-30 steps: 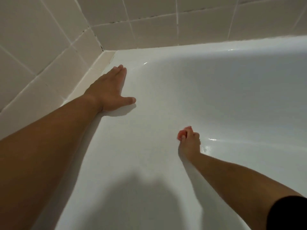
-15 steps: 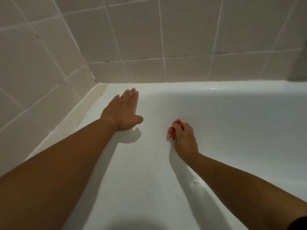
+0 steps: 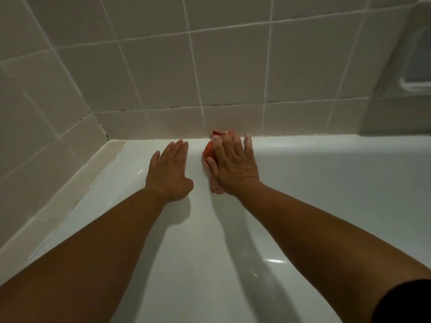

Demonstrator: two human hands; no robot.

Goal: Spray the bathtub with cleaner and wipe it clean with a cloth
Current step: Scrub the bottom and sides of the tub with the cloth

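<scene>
Bathtub [image 3: 326, 183]: white, glossy and smooth, with wet highlights. Cloth [image 3: 207, 151]: orange-red and crumpled, pressed against the tub's far wall at the rim, touching the beige tiled wall [image 3: 163, 78]. Right hand [image 3: 233, 164]: flat on the cloth, fingers straight and slightly spread. Left hand [image 3: 169, 170]: flat on the tub just beside it, fingers straight and together. Half a second ago the cloth sat lower, held in curled fingers.

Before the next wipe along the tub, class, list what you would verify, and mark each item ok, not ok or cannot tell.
1. Right hand presses orange cloth onto bathtub: ok.
2. Left hand braced flat on bathtub: ok.
3. Orange cloth reaches tile wall: ok.
4. Cleaner sprayed on this patch: cannot tell.
5. Corner grout free of dark spots: not ok.
</scene>
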